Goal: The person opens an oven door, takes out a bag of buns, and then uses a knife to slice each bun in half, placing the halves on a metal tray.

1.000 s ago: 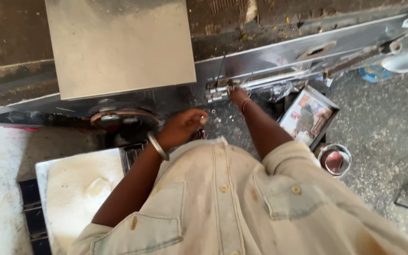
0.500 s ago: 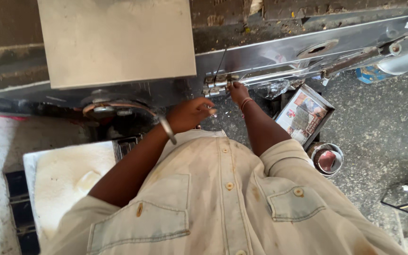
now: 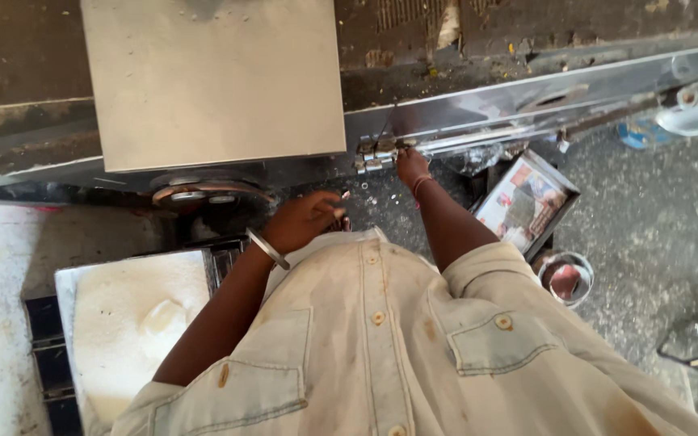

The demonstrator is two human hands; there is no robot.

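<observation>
at the near edge of the long steel frame, the right hand rests its fingers against a small metal hinge fixed to the frame's lower rail; the fingers are curled close on it, though whether they truly pinch it cannot be told. the left hand, with a steel bangle on its wrist, hangs loosely curled and half closed just below and to the left, holding nothing that shows, above the dark ground. a flat grey sheet-metal panel lies over the frame to the left of the hinge. beside the right forearm stands a tray with printed paper, and near it a small round tin. a white slab lies under the left elbow.
</observation>
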